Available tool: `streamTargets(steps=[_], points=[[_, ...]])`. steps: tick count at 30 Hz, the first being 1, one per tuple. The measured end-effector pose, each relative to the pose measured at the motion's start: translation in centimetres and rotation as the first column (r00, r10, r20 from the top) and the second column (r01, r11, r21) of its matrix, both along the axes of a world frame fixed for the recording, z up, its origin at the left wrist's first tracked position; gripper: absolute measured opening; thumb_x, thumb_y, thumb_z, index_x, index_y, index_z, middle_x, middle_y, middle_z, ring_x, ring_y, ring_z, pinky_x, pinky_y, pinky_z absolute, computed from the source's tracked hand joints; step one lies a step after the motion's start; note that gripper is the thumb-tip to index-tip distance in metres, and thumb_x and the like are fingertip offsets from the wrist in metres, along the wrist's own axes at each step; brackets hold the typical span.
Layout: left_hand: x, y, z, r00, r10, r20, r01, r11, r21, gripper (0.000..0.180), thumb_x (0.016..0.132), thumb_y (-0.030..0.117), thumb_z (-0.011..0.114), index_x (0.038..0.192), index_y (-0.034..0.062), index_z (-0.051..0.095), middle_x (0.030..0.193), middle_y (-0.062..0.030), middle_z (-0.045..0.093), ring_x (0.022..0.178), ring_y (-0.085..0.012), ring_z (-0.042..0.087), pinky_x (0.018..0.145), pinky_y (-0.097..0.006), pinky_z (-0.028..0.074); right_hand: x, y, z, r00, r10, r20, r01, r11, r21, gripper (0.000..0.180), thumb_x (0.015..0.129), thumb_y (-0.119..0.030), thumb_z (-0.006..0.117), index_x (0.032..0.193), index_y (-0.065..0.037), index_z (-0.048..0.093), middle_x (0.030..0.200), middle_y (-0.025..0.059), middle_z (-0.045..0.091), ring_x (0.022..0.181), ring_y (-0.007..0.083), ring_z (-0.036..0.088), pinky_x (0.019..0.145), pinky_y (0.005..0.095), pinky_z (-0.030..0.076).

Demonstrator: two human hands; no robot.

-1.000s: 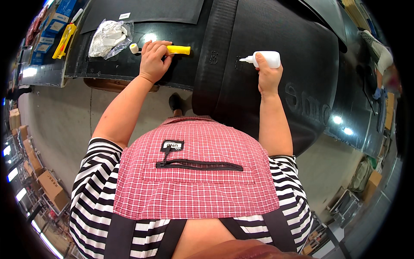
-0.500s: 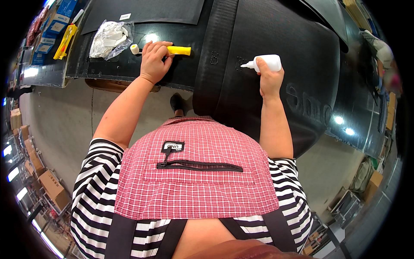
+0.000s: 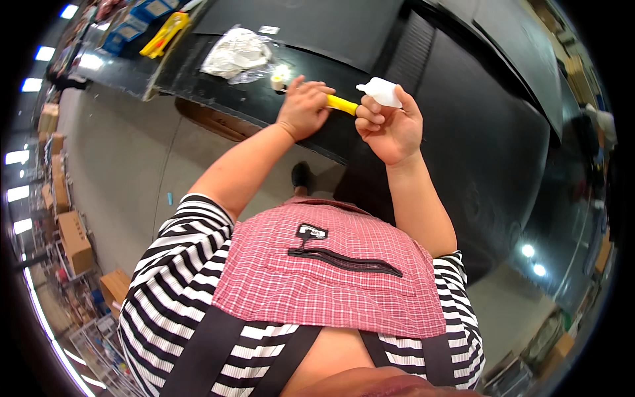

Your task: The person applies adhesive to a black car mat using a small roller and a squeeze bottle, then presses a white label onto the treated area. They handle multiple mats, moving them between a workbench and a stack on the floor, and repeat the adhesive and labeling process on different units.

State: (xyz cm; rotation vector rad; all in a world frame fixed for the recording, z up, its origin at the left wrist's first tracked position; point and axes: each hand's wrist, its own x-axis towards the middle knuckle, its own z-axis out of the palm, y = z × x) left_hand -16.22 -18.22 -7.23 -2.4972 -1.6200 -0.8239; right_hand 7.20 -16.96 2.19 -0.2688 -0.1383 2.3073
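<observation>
head view: hands now meet at upper centre.
right hand (image 3: 390, 126): moved left from the black sheet, clasping the white bottle (image 3: 380, 91).
left hand (image 3: 304, 109): still closed around the yellow tool (image 3: 342, 104).
meaning: bottle brought to tool.

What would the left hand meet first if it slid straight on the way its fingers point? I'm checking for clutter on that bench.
Probably the small white tape roll just past the left hand, which holds a yellow tool; beyond it, the crumpled plastic bag. Depth is uncertain.
</observation>
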Motion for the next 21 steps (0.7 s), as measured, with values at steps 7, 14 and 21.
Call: streamTargets(steps=[7,14,21], points=[[-1.2,-1.0,-0.1,0.998,-0.028,-0.054,0.032,0.998,0.062,0.036,0.088,0.02,0.07,0.124,0.0201,0.067,0.125,0.0057,0.067,0.132,-0.0189,0.052,0.122,-0.058,0.015,-7.8,3.7,-3.3,0.993,0.111,0.037,-0.1,0.971,-0.217,0.045,0.105,-0.041,0.047,0.105,0.001,0.062,0.091,0.0102,0.064,0.073,0.0167,0.058,0.061,0.0281,0.046],[-6.4,-4.7,1.9,0.958,-0.223,-0.181,0.185,0.961,-0.207,0.023,0.091,0.027,0.068,0.11,0.0147,0.068,0.139,0.0004,0.061,0.148,-0.0244,0.037,0.125,-0.058,0.013,-11.9,4.6,-5.4,0.947,0.233,0.222,-0.127,0.904,-0.409,0.057,0.106,-0.051,0.04,0.11,0.001,0.062,0.103,0.0138,0.071,0.079,0.0218,0.067,0.063,0.027,0.052],[-8.4,-10.3,3.4,0.99,-0.084,0.109,0.103,0.979,-0.174,0.018,0.081,0.016,0.078,0.084,0.0111,0.061,0.142,-0.0022,0.062,0.143,-0.0295,0.046,0.121,-0.054,0.027,-12.0,5.6,-8.2,0.973,0.183,0.142,-0.082,0.846,-0.526,0.041,0.104,-0.036,0.043,0.101,-0.002,0.064,0.095,0.0103,0.071,0.075,0.0193,0.067,0.061,0.0255,0.052]])
